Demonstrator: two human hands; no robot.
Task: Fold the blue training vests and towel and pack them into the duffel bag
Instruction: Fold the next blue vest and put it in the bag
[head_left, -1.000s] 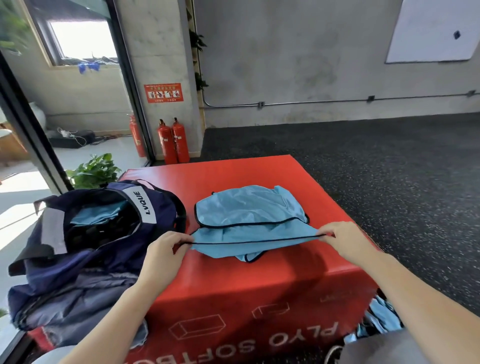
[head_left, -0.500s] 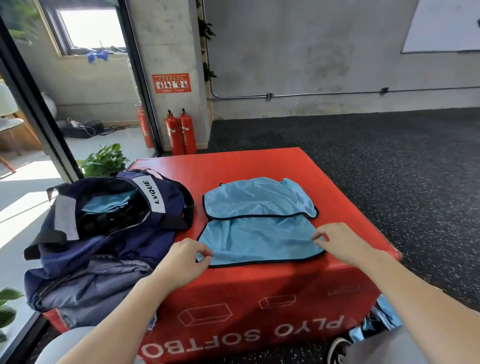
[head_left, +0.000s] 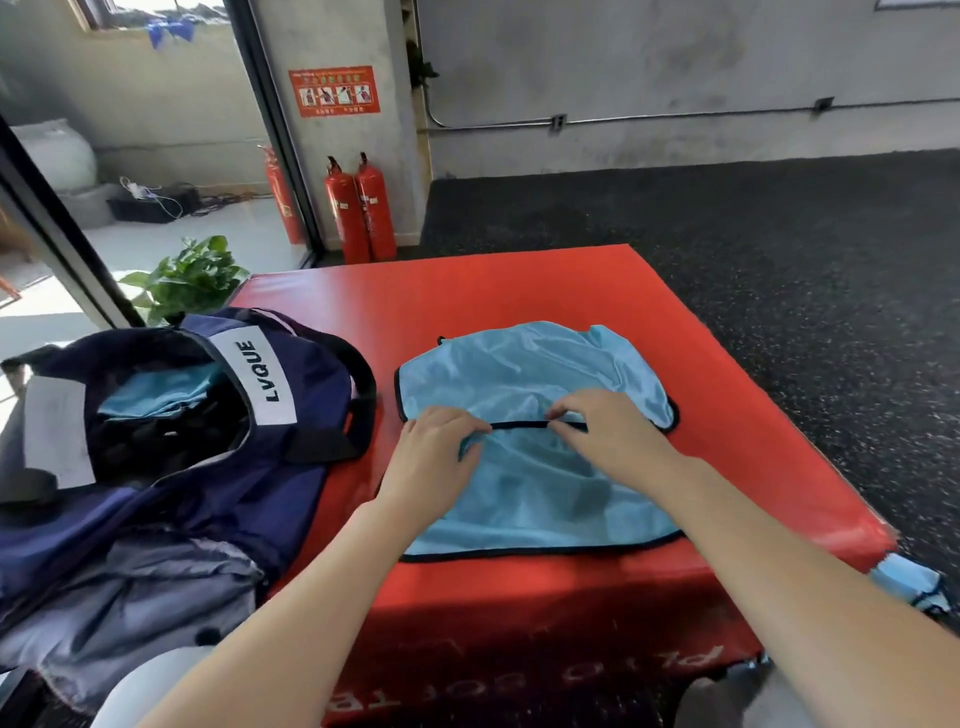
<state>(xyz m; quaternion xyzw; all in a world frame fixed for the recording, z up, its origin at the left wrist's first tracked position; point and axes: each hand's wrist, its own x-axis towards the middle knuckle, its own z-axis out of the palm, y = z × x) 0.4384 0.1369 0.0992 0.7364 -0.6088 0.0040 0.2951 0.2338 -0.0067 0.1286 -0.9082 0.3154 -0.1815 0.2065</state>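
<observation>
A light blue training vest (head_left: 535, 499) with black trim lies flat on the red plyo box (head_left: 519, 291), its lower half folded up over the upper half. My left hand (head_left: 434, 457) and my right hand (head_left: 608, 431) sit side by side on the vest's middle, each pinching the black trimmed edge that runs across it. The navy duffel bag (head_left: 171, 457) stands open on the box's left side, with folded blue cloth (head_left: 156, 392) visible inside. More blue fabric (head_left: 909, 582) hangs below the box's right front corner.
Two red fire extinguishers (head_left: 361, 208) stand by the concrete pillar behind the box, a third by the glass door. A potted plant (head_left: 187, 278) sits behind the bag. Dark speckled rubber floor (head_left: 753, 249) spreads to the right and rear.
The vest's near edge, earlier stretched taut between my hands, was laid down flat. Both hands then moved inward from the vest's sides to its middle and took hold of the trimmed edge.
</observation>
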